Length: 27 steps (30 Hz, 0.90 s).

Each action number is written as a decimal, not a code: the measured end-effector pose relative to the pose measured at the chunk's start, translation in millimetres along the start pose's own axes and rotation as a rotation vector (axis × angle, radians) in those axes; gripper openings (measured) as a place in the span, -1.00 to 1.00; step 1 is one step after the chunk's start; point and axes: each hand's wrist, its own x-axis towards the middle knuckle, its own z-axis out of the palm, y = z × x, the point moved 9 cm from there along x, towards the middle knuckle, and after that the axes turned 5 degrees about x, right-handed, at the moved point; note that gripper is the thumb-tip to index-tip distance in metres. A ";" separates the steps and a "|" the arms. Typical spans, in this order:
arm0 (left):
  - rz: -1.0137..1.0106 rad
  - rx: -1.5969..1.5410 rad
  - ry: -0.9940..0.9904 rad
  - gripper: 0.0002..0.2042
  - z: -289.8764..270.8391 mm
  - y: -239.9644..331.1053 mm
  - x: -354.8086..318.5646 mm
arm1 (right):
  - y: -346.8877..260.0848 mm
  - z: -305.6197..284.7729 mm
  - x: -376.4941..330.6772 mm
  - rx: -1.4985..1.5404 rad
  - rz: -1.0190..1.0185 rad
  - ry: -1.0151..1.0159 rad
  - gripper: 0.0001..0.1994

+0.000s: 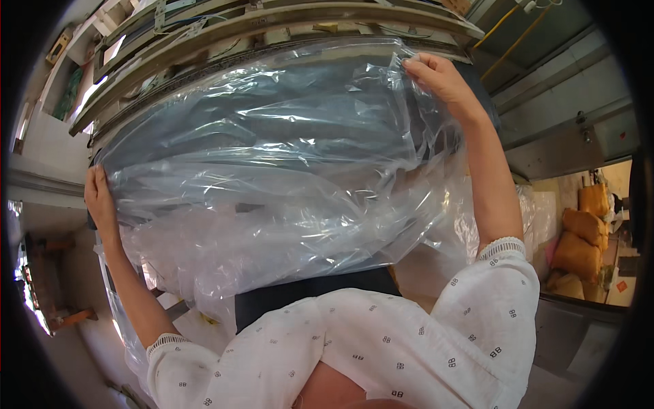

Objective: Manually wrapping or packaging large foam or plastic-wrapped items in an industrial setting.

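Left hand (101, 201) grip closed on left edge of clear plastic bag (272, 184), right hand (443, 80) pinching its far right corner, dark folded fabric (272, 109) inside

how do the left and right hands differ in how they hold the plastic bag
The right hand is raised high at the clear plastic bag's top corner, pinching its edge; the left hand sits lower, pressed against the bag's side edge. Both arms wear white patterned sleeves.
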 end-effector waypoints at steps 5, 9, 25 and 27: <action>0.086 0.259 0.020 -0.84 -40.8 -19.4 -31.3 | -46.7 44.1 -65.5 0.271 0.094 -0.184 -0.76; 0.407 0.491 0.123 -0.77 -17.7 114.5 -43.8 | -54.3 64.2 -107.2 0.484 0.128 -0.269 -0.83; 0.713 -0.666 -0.459 -0.84 90.7 358.3 -162.2 | -74.6 125.3 -177.9 0.584 -0.098 -0.281 -0.77; 0.666 -0.696 -0.445 -0.84 90.5 344.2 -168.5 | -79.6 129.1 -177.3 0.556 -0.212 -0.261 -0.78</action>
